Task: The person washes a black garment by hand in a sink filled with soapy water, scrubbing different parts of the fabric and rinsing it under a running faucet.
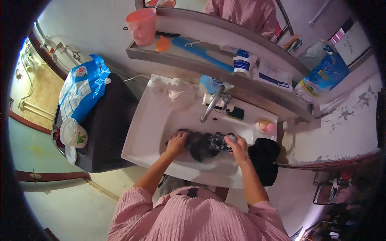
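Note:
A wet black cloth (200,146) lies spread in the basin of the white ceramic sink (144,135). White lather covers its right part. My left hand (177,143) grips the cloth's left end, fingers curled over it. At the other end, my right hand (239,149) is slightly blurred and holds a pale, foamy object (232,138), perhaps a bar of soap, against the lathered area. Another black cloth (264,159) drapes over the sink's right front rim, beside my right wrist. Above the basin, beyond both hands, the metal faucet (210,107) points down.
A green scouring sponge (235,114) and a round soap holder (265,126) sit on the sink's back ledge. The shelf (181,61) above holds a pink mug (141,27) and a blue brush (202,52). Left, a dark cabinet (111,132) carries a blue-white bag (84,87) and a plastic tub (73,132).

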The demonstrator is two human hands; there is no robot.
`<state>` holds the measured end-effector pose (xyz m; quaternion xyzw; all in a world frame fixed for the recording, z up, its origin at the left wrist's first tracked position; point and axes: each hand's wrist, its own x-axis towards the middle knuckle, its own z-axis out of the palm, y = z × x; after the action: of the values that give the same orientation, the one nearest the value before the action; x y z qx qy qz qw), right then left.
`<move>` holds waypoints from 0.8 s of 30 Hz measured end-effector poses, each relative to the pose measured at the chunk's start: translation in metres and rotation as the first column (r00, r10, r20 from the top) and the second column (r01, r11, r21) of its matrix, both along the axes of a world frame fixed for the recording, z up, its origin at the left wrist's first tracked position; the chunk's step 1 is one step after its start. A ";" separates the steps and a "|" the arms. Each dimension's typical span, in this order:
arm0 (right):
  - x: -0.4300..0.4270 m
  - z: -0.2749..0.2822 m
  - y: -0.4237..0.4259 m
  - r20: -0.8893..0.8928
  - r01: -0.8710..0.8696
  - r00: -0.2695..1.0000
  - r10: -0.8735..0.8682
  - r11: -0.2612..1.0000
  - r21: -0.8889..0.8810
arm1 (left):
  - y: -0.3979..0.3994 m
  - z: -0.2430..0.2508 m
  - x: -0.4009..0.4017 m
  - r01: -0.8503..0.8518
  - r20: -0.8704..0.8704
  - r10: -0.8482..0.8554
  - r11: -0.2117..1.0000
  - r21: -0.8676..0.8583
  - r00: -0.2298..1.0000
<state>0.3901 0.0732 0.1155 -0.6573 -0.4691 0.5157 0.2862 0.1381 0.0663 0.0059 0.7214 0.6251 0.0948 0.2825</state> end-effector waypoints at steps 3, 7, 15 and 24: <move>-0.006 0.065 -0.006 -0.070 0.058 0.996 -0.050 0.991 0.123 | -0.001 0.003 0.018 0.100 0.140 -0.119 0.985 0.138 0.983; 0.001 0.133 -0.015 -0.366 0.255 0.921 -0.135 0.918 0.304 | 0.004 0.022 0.058 0.131 0.170 -0.133 0.991 0.024 0.976; -0.014 0.228 -0.031 -0.669 0.405 0.743 0.022 0.781 0.476 | 0.025 -0.148 0.093 -0.176 0.766 0.178 0.981 -0.086 0.618; 0.047 0.077 -0.003 0.021 0.260 0.961 -0.277 0.921 0.289 | 0.031 0.032 0.041 -0.292 0.423 0.166 0.922 0.254 0.891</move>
<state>0.4371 0.0702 0.1925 -0.6832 -0.4523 0.3784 0.4307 0.1791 0.0975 0.0383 0.6428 0.6143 0.3680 0.2720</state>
